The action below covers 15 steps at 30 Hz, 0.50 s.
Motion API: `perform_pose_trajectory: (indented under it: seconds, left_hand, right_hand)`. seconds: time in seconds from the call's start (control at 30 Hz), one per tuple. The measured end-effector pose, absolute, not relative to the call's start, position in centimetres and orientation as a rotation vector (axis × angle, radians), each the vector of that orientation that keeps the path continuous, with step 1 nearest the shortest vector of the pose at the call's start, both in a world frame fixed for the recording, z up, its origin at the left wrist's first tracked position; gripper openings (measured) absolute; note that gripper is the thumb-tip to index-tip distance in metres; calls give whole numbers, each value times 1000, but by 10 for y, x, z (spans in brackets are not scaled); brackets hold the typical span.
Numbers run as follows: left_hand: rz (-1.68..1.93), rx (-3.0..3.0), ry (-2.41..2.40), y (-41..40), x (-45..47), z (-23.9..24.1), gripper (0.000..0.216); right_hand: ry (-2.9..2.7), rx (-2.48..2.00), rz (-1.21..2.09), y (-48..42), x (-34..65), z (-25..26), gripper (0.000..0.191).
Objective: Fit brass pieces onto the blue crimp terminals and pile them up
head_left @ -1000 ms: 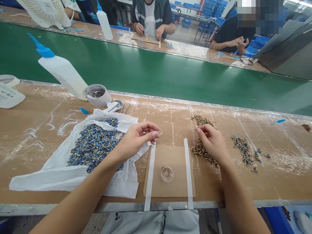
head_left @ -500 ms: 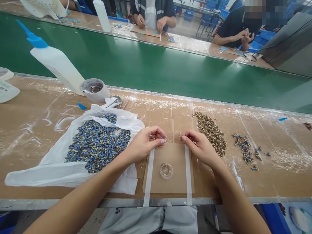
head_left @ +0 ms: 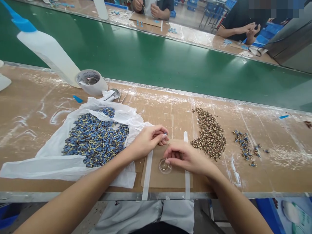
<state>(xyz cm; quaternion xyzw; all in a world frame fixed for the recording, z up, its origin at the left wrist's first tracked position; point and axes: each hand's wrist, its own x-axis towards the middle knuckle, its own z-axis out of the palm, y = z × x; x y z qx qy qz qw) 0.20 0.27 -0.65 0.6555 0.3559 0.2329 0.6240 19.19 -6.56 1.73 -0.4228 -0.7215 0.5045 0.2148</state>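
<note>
Got white sheet [head_left: 44, 167] at frame left, under heap of blue parts [head_left: 95, 139]; brown pile [head_left: 211, 135] right of centre. Holding right hand [head_left: 184, 157] at clear dish [head_left: 162, 167], lower centre, nearly pinched together; can't tell if gripping anything. Pinching tiny blue piece [head_left: 166, 133] in closed left hand [head_left: 149, 140], mid-frame.

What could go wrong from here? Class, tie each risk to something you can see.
1. The right hand is down at the small clear dish, so a bump might tip or slide it.
2. The left hand seems to pinch a tiny blue piece, which could slip away and be hard to find.
3. The left forearm crosses over the white cloth; a snag could scatter the loose pile of blue pieces on it.
</note>
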Motion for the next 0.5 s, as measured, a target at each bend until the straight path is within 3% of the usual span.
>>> perform_pose_trajectory:
  seconds: [0.23,0.5]
  left_hand:
    - [536,1473,792,2,2,-7,11]
    - [510,1425,801,1,2,-5,10]
  right_hand:
    - [-2073,-1125,1215,-66,189,17,10]
    - [-1831,-1152,1472,-65,197,19,15]
